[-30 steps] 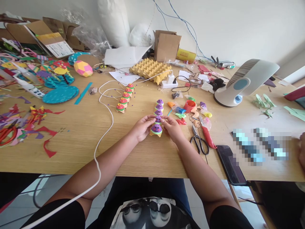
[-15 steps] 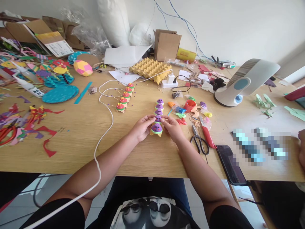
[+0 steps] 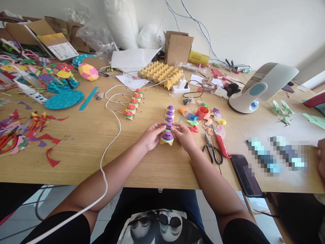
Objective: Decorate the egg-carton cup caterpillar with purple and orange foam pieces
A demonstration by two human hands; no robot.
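A purple egg-carton caterpillar [image 3: 167, 136] stands on the table in front of me, its row of humps topped with purple clay over a green edge. The nearest hump carries a small face. My left hand [image 3: 154, 136] grips it from the left, and my right hand [image 3: 183, 136] from the right, thumbs and fingertips meeting at the second hump. The fingers partly hide that hump. To the left, further back, rests a second caterpillar [image 3: 131, 106] with red and green humps, yellow rings and thin side sticks ending in purple beads.
Right of my hands lie scissors [image 3: 210, 148], a red-handled knife [image 3: 221, 144], a phone [image 3: 245, 175] and coloured clay packets [image 3: 192, 117]. A white fan [image 3: 259, 88] stands behind them. A white cable [image 3: 104, 159] crosses my left arm. Paper scraps [image 3: 38, 125] cover the left; an egg tray [image 3: 161, 74] lies behind.
Almost nothing differs. The caterpillar's front hump is turned or tilted very slightly between my hands, which stay in the same place.
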